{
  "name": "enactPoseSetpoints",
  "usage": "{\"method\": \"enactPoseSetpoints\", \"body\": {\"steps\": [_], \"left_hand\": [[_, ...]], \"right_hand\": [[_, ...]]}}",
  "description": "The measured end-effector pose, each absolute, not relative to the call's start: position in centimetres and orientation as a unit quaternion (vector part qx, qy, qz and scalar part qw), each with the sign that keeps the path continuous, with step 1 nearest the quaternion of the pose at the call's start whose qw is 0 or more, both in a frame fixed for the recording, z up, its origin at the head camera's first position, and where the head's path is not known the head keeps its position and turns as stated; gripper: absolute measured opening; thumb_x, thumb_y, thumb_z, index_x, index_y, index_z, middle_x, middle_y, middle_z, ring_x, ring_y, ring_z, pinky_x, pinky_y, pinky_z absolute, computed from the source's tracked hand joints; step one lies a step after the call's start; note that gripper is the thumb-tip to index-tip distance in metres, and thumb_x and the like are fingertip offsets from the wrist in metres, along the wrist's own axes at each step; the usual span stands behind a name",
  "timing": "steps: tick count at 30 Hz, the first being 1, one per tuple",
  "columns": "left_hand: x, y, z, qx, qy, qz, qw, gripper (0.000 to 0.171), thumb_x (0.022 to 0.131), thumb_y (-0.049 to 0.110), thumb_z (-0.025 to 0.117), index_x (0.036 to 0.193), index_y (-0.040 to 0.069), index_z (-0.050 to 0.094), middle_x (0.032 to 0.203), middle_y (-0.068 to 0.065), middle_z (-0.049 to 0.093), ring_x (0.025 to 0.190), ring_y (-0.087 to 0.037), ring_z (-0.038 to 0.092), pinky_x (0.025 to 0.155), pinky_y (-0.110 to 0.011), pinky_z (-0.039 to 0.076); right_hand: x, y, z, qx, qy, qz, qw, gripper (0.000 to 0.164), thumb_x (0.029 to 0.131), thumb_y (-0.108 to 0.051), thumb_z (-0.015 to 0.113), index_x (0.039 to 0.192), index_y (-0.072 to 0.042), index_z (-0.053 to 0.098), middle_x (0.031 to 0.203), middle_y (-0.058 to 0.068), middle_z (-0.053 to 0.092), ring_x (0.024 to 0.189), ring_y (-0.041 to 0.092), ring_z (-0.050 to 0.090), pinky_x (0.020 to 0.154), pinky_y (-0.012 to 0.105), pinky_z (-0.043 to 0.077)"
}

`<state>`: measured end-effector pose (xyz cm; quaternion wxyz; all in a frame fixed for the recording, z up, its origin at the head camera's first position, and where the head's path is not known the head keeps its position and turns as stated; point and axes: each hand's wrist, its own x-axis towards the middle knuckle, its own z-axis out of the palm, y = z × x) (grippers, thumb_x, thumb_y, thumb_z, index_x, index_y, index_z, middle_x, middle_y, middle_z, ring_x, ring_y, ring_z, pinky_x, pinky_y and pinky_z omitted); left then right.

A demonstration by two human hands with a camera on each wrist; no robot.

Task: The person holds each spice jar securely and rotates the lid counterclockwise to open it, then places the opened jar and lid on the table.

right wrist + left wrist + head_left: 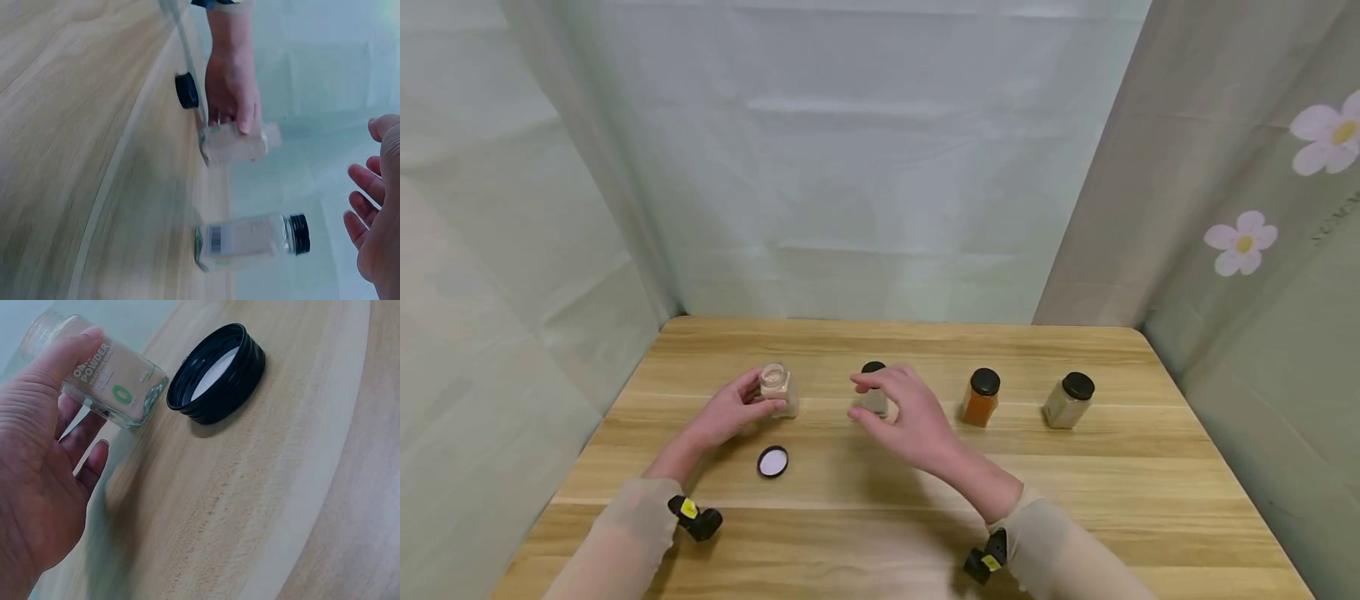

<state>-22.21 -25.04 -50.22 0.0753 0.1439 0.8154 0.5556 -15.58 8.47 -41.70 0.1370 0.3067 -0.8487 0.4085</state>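
Note:
My left hand (730, 412) grips an uncapped glass spice jar (786, 398) of pale powder, thumb and fingers around its sides. Its label (103, 369) reads "POWDER" in the left wrist view. The black screw lid (772, 462) lies on the table in front of that jar, its white lining facing up. Over the table, my right hand (910, 421) is raised with thumb and fingers apart and nothing between them. It partly covers a second, capped jar (874, 403) in the head view; the right wrist view shows this jar (250, 240) upright, apart from the fingers.
Farther right on the wooden table (1120, 492) stand a capped jar of orange powder (980, 408) and a capped jar of beige powder (1066, 408). Pale curtains (880, 167) hang behind the table and at both sides.

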Motion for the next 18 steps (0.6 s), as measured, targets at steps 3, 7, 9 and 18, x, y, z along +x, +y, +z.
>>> {"method": "enactPoseSetpoints", "body": {"steps": [3,7,9,18], "left_hand": [[-22.2,-25.2,-50.2,0.143,0.814,0.557,0.078,0.073,0.094,0.020,0.078,0.154,0.004,0.040,0.138,-0.020,0.058,0.121,-0.021,0.057,0.093,-0.020,0.048],[-21.8,-25.6,-49.8,0.138,0.823,0.545,0.075,0.088,0.095,0.022,0.077,0.163,0.009,0.023,0.155,-0.021,0.043,0.134,-0.036,0.048,0.102,-0.033,0.045],[-21.5,-25.9,-49.2,0.130,0.830,0.540,0.055,0.093,0.095,0.023,0.076,0.165,0.012,0.015,0.162,-0.018,0.032,0.141,-0.038,0.039,0.109,-0.044,0.040],[-19.3,-26.2,-44.4,0.135,0.843,0.509,-0.104,0.087,0.097,0.019,0.073,0.164,0.033,0.020,0.165,-0.002,0.029,0.140,-0.022,0.036,0.099,-0.018,0.038]], "right_hand": [[-15.7,9.3,-41.9,0.294,-0.845,0.425,0.141,0.038,0.095,-0.030,0.076,0.131,-0.022,0.069,0.112,-0.014,0.068,0.117,0.009,0.054,0.095,0.039,0.049],[-15.9,10.2,-42.1,0.277,-0.836,0.451,0.144,0.039,0.096,-0.029,0.075,0.133,-0.017,0.068,0.113,-0.006,0.070,0.117,0.012,0.055,0.094,0.042,0.049],[-16.1,10.8,-42.2,0.270,-0.832,0.462,0.150,0.040,0.096,-0.026,0.075,0.134,-0.016,0.067,0.115,-0.003,0.070,0.116,0.014,0.056,0.095,0.044,0.049],[-16.8,13.2,-41.9,0.250,-0.823,0.473,0.192,0.048,0.093,-0.006,0.073,0.139,-0.016,0.062,0.124,0.006,0.067,0.119,0.021,0.054,0.098,0.051,0.046]]}}
